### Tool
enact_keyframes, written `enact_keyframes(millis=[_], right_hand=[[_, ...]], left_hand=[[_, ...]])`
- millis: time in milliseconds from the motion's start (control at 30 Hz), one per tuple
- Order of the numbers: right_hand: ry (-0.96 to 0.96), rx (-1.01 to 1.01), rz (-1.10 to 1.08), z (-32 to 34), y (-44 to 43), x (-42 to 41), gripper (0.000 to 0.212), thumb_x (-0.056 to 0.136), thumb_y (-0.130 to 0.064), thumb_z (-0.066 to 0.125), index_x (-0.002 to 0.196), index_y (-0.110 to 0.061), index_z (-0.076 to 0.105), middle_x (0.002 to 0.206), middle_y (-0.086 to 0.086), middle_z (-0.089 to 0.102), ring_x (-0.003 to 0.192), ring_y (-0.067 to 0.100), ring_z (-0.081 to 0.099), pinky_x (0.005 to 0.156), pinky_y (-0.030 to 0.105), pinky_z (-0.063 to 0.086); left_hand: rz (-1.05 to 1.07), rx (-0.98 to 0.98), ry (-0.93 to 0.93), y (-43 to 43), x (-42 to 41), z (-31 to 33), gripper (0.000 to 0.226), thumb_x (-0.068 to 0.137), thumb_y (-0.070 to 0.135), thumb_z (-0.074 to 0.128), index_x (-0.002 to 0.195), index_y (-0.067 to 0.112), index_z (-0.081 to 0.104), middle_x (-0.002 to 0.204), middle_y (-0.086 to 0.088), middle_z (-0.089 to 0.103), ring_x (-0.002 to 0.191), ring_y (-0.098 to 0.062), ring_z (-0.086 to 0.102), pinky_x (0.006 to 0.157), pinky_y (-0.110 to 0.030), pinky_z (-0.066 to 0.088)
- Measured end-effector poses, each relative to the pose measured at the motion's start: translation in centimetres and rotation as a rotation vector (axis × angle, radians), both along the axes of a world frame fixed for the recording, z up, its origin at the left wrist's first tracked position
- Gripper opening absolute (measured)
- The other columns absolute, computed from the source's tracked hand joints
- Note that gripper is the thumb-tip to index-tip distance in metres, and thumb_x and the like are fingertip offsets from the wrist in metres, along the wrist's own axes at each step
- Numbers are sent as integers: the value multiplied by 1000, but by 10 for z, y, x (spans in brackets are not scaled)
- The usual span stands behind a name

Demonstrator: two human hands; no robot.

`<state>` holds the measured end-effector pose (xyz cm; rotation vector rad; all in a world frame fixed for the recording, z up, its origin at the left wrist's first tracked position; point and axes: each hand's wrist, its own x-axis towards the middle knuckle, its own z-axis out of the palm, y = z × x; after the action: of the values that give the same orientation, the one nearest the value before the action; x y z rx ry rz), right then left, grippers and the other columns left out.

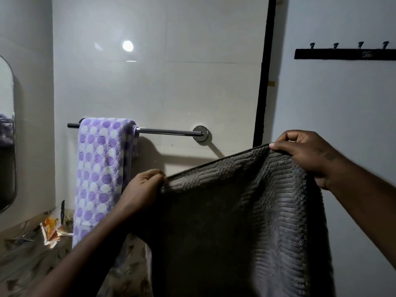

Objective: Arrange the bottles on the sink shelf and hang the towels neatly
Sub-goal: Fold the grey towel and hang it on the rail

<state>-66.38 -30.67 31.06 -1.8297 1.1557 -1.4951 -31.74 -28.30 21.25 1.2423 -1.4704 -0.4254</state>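
Grey ribbed towel (246,221) is nearest, held up spread out, below and right of the towel bar (167,131), not touching it. Its top edge slants, the right corner higher, and the rest hangs down out of view. Left hand (143,189) pinches the towel's left top corner, fingers curled over the edge, just under the bar's bare middle. Right hand (306,155) pinches the right top corner, thumb and fingers closed on the cloth, right of the bar's wall mount and about level with it.

Purple dotted towel (100,168) is draped over the bar's left end, folded, hanging straight down, with its lower part behind the left forearm. Patterned counter (21,264) sits well below the bar's left end, and an orange packet (50,231) lies on it beside the dotted towel's lower edge. Mirror (6,136) is left of the bar, on the side wall. Black vertical strip (265,71) stands just right of the bar's mount. Black hook rack (345,54) is up and right of the bar, on the far wall beyond the strip.
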Motion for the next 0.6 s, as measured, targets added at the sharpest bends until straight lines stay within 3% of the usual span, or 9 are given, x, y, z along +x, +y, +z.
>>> enact_keyframes(millis=[67, 133, 233, 300, 367, 467, 533, 600], right_hand=[[7, 37, 22, -1, 1, -3, 25, 89, -18, 76, 87, 3, 62, 77, 15, 71, 67, 26, 65, 69, 38, 55], [27, 40, 14, -4, 1, -3, 24, 89, -20, 75, 89, 1, 63, 78, 11, 73, 68, 23, 66, 69, 33, 54], [31, 77, 67, -10, 3, 3, 15, 91, -22, 74, 85, -10, 66, 80, 8, 74, 65, 16, 67, 61, 26, 52], [9, 111, 128, -15, 5, 11, 14, 91, -21, 73, 81, -16, 65, 81, 8, 72, 65, 15, 66, 62, 25, 52], [-32, 124, 174, -17, 5, 21, 14, 91, -18, 73, 78, -17, 66, 82, 9, 72, 71, 18, 67, 69, 28, 52], [-96, 126, 248, -17, 7, 38, 11, 90, -13, 72, 81, -14, 66, 81, 9, 70, 71, 19, 66, 68, 26, 53], [-99, 135, 274, -16, 9, 47, 6, 90, -13, 72, 90, -9, 66, 80, 9, 70, 67, 17, 67, 63, 24, 54], [-91, 137, 274, -13, 12, 53, 9, 91, -15, 72, 95, -9, 67, 76, 7, 70, 63, 16, 65, 59, 25, 54]], left_hand=[[-123, -34, 21, 10, -2, 7, 25, 88, 46, 74, 75, 24, 77, 63, 6, 67, 61, -6, 58, 59, -24, 44], [-257, -44, 106, 15, -8, 14, 20, 90, 30, 74, 74, 19, 77, 63, 7, 67, 57, -4, 58, 51, -15, 44], [-165, -81, 312, 8, -17, 26, 27, 98, 19, 65, 71, 20, 69, 65, 7, 65, 61, -7, 59, 58, -20, 46], [-154, -43, 527, 6, -27, 38, 22, 100, 11, 56, 81, 10, 68, 76, -8, 65, 68, -17, 63, 65, -29, 52], [-276, -2, 653, 7, -43, 46, 10, 97, 4, 54, 93, 5, 63, 73, -13, 63, 59, -17, 62, 54, -24, 53], [-373, -12, 442, 6, -69, 56, 13, 96, 2, 55, 104, 9, 61, 64, -3, 67, 56, -16, 60, 49, -20, 48], [-383, -67, 110, 5, -81, 60, 20, 98, 36, 62, 112, 24, 67, 56, 11, 60, 54, -10, 54, 47, -18, 41], [-352, -45, -339, 8, -89, 64, 46, 78, 70, 71, 109, 37, 72, 55, 16, 60, 52, 2, 54, 48, -15, 38]])
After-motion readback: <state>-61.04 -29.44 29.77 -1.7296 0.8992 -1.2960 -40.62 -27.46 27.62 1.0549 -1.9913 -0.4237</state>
